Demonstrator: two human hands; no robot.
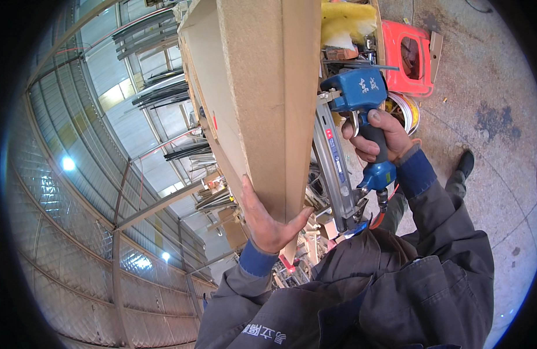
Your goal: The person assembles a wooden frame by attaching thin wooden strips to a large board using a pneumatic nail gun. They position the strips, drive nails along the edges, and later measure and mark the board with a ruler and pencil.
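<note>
My right hand (387,136) is wrapped around the dark handle of a blue air nail gun (358,87). Its long silver magazine (333,166) runs alongside the wooden board, and a hose joins the base of the handle. A thick tan wooden board (262,99) stretches away from me, with a lengthwise line along its face. At the near end, my left hand (271,224) grips the board across its width, thumb on one edge and fingers on the other. The nail gun's nose is partly hidden beside the board.
Beyond the nail gun sit a red plastic stool (405,58) and yellow padding (347,26). A white and yellow roll (405,110) lies near my right hand. Concrete floor (483,116) spreads to the right. Racks of dark bars (161,87) line the left, under a metal roof.
</note>
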